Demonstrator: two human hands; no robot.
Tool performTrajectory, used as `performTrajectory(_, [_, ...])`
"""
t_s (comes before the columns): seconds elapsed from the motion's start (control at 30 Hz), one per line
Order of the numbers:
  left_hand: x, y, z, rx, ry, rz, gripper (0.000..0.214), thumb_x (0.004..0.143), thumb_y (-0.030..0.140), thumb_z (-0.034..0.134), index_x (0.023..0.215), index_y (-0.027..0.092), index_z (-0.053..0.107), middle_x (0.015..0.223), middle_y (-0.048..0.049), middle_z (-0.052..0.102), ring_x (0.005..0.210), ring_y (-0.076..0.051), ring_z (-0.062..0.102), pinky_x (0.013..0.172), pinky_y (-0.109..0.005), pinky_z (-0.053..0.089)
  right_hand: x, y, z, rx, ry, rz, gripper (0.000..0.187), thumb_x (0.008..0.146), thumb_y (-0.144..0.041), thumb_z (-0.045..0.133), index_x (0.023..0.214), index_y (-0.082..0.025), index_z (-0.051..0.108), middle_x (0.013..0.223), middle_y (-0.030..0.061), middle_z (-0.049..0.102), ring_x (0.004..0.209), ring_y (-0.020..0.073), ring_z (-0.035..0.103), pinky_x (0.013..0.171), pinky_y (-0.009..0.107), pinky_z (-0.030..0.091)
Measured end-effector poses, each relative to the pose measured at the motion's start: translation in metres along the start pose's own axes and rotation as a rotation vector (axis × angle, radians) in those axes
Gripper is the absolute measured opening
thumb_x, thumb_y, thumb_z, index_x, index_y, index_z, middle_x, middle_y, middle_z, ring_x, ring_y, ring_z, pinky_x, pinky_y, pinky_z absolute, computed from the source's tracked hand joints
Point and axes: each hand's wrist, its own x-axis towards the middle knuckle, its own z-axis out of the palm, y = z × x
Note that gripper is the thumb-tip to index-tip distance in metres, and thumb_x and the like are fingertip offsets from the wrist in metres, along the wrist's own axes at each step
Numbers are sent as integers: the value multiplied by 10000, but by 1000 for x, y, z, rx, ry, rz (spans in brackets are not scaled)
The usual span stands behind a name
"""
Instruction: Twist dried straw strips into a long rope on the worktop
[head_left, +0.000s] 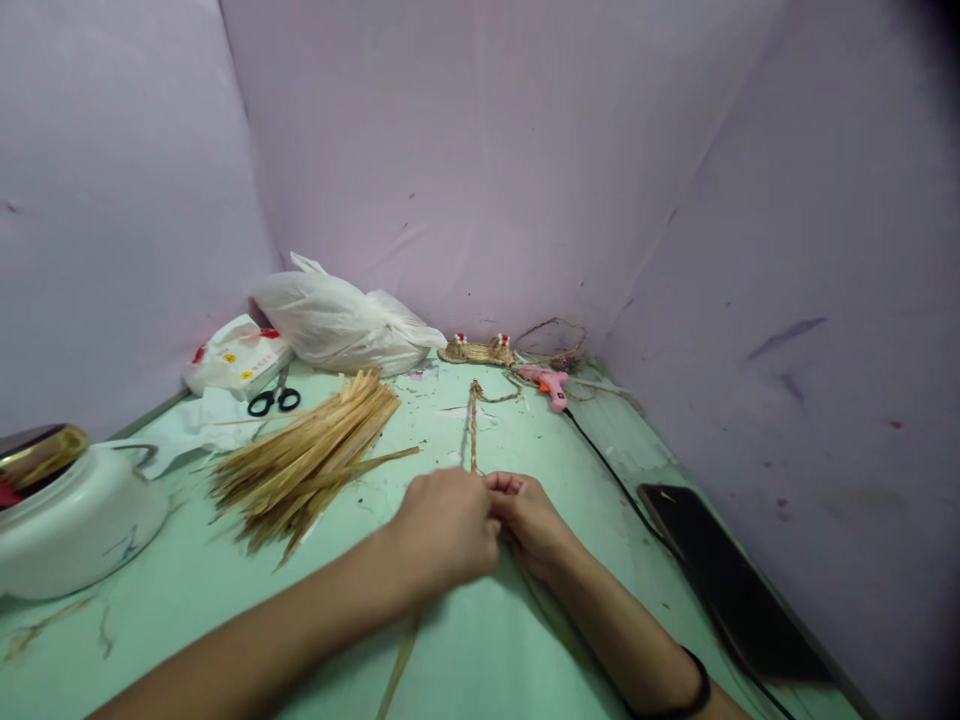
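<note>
A thin braid of dried plant strips (473, 428) runs straight away from me along the green tabletop (255, 640), and its far end seems fixed to the table. At its near end my left hand (442, 525) is closed, with the back of the hand hiding most of its fingers. Pressed close beside it, my right hand (531, 522) pinches with thumb and fingers at the same spot. Loose strips (401, 660) trail from under the hands toward me. Left of the braid lies a bundle of dry, straw-coloured strips (315, 465).
Scissors (274, 400), a tissue pack (238, 360) and a white plastic bag (345, 320) lie back left. A white pot (82, 530) stands left. Behind the braid is a woven piece with red-and-white beads (477, 350). A pink glue gun (551, 385) and black phone (727, 580) lie right.
</note>
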Motion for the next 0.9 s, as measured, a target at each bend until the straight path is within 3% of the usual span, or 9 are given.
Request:
performTrajectory(0.1, [14,-15,-18,-165,105,-115,205,668,291,483,590,129,582,533,-61,558,515,-141,512,511,-239,343,-1,-4,-2,-7,-55,35,159,480,-179,659,569,-117,543,409,-54,463,337,9,264,362,177,151])
performTrajectory(0.17, [23,-25,-18,-463,-104,-251,183,653,275,489,641,121,586,528,-34,559,393,-95,444,424,-218,312,-2,-6,-3,-4,-95,42,187,501,-213,672,592,-114,542,427,-50,478,326,1,238,354,181,117])
performTrajectory(0.23, [30,-33,-10,-716,-341,-298,153,624,248,518,622,105,573,540,-33,568,358,-71,420,380,-201,293,-1,-7,-3,-5,-112,41,207,505,-222,679,614,-115,539,479,-25,530,347,14,321,360,174,155])
performTrajectory(0.3, [33,-35,0,-821,-433,-310,130,598,218,537,556,96,548,487,-24,539,343,-62,412,358,-189,286,1,-5,-4,-46,-111,25,204,511,-213,670,635,-115,541,529,1,572,406,42,420,391,168,228])
performTrajectory(0.53, [33,-29,11,-477,-235,-395,103,529,166,520,443,128,477,325,26,397,275,-66,319,319,-204,238,6,8,-10,-582,11,-252,73,604,-205,552,614,-134,568,563,16,604,496,93,482,474,198,327])
performTrajectory(0.7, [36,-35,20,-469,-206,-333,75,521,175,502,460,131,503,309,32,362,269,-68,282,321,-214,217,-10,-5,-10,-1025,160,-329,152,642,-260,532,581,-164,634,556,35,622,524,129,512,478,218,311])
performTrajectory(0.83, [32,-29,20,-516,-196,-398,123,521,171,491,404,141,467,270,29,319,270,-78,293,320,-212,203,-23,-7,-1,-1078,174,-274,171,646,-262,520,572,-164,639,528,39,615,496,130,500,454,217,289])
performTrajectory(0.9, [30,-28,17,-579,-219,-403,148,526,179,492,387,138,461,276,26,328,276,-68,294,321,-205,198,-28,-2,4,-1055,132,-317,187,667,-239,493,592,-160,644,560,40,628,510,127,509,463,213,297])
